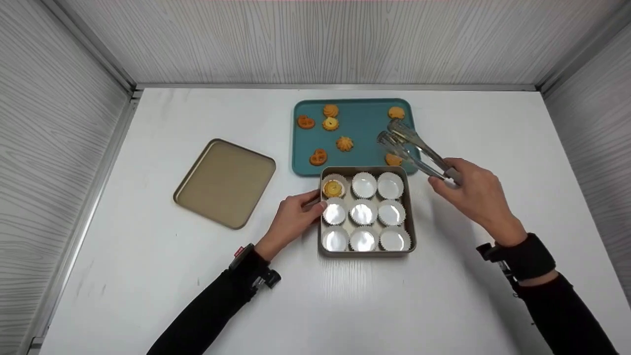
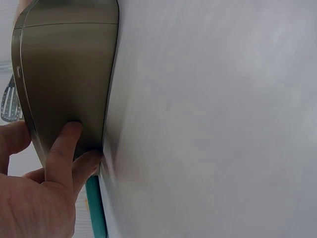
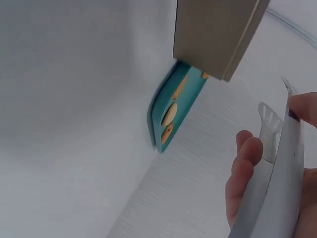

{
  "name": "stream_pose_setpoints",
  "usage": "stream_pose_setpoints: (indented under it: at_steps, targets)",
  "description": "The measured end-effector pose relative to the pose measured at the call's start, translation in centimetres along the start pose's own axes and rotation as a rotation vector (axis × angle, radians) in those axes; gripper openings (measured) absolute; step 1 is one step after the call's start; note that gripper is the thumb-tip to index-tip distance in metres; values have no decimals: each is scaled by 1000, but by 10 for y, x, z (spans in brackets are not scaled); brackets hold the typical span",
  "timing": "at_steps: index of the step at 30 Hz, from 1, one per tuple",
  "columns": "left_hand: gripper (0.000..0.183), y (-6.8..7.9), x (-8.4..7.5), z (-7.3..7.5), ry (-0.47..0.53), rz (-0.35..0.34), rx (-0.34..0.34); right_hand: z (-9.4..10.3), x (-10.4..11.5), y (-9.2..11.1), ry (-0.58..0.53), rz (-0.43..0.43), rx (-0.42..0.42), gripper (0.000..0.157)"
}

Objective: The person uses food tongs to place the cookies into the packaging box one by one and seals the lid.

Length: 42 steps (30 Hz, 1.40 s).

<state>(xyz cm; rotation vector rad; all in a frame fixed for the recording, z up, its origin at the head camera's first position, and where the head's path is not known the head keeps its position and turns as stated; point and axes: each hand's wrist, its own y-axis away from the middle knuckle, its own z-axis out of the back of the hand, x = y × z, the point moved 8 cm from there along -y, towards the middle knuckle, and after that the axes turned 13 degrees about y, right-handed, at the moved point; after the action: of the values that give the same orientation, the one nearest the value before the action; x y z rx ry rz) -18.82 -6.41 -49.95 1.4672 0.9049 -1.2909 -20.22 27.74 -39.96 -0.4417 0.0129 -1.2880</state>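
My left hand [image 1: 295,217] holds the left wall of a gold square tin [image 1: 367,254]. Its thumb lies at the rim and its fingers [image 2: 64,148] press against the outer side. Inside the tin are rows of white paper cups [image 1: 364,212]; the far-left cup has a yellow flower-shaped cookie [image 1: 333,188] in it. My right hand [image 1: 475,192] grips metal tongs [image 1: 419,143], whose tips are spread apart with nothing between them. These tips hang over the right part of a teal tray [image 1: 367,160], close to a round cookie [image 1: 396,112].
Several cookies lie on the tray, including a pretzel cookie [image 1: 318,157] and a star-shaped cookie [image 1: 344,144]. The tin's near neighbour on the left is a gold lid [image 1: 226,182], flat on the white table [image 1: 148,276]. Grey wood-grain panels [image 1: 315,44] stand around the table.
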Motion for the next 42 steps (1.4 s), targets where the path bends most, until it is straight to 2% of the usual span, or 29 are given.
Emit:
stream_pose_setpoints:
  at_steps: [4,8,19,24,42]
  targets:
    - [53,-1,1,0,-8,3,-8,2,-18,1,53,-31,45,46]
    - [53,-1,2,1,-35,-3,-17,-3,-30,5,99,-37,82,49]
    - [52,-2,2,2,-52,-20,-31,-20,-45,12,142,-54,176,52]
    - [53,-2,2,1,-27,-14,-22,-21,-46,11,142,-55,202,54]
    - [54,0,0,2,-72,-4,-21,-25,-40,7,177,-29,210,48]
